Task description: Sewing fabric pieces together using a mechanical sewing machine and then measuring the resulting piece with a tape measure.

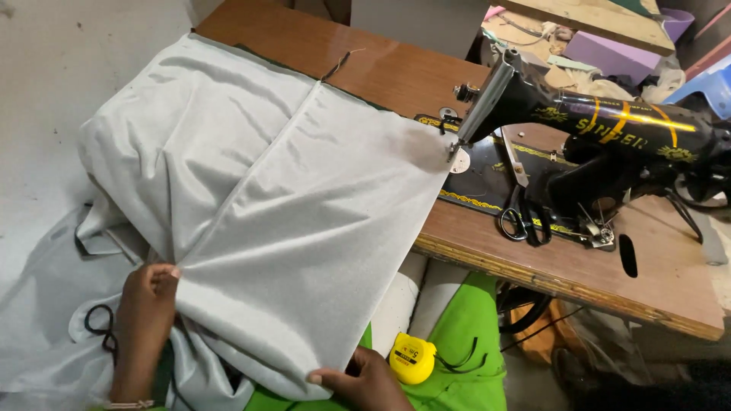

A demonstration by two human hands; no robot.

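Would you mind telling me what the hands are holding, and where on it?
Both hold the grey fabric: the left hand grips a gathered fold at its near side, the right hand pinches its near bottom edge.

The setting is a small tailoring workshop. A black cast-metal sewing machine with gold decoration is set into a brown wood-laminate tabletop. Black-handled steel scissors rest on the machine bed. A yellow round tape measure lies on bright green fabric. Offcuts and purple boxes are piled behind the machine.
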